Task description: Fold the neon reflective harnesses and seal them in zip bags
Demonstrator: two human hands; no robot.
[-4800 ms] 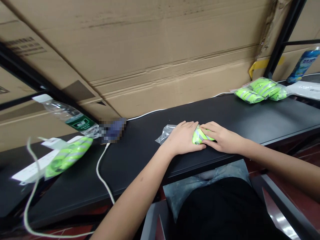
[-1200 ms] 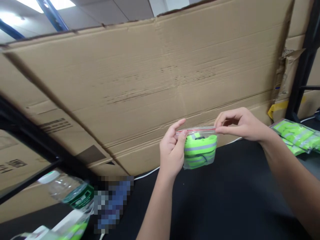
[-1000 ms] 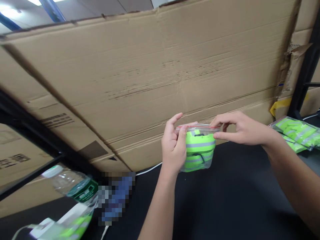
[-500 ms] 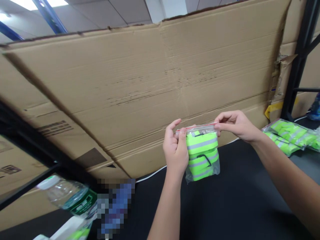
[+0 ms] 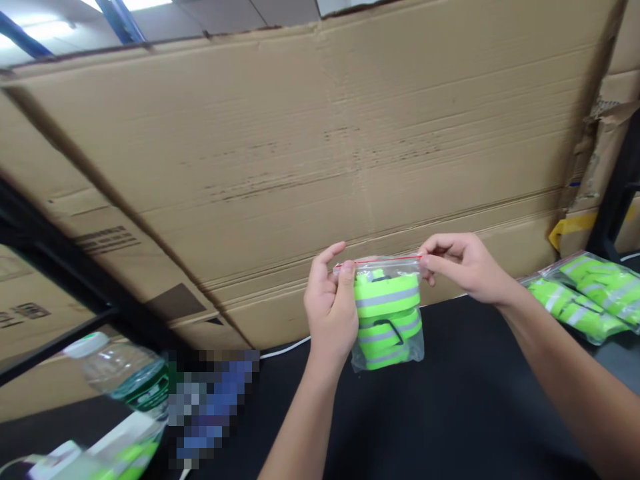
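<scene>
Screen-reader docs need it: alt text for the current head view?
Left hand and right hand hold a clear bag of green striped fabric by its red-lined top, above a black table. Cardboard stands behind; more bagged fabric lies right, a bottle left.

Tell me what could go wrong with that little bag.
The left hand and right hand grip the clear bag near its top corners, so it might slip onto the black table. The neon bundle reaches close to the red strip, so it could perhaps catch there; whether the bag is sealed, I can't tell.
</scene>
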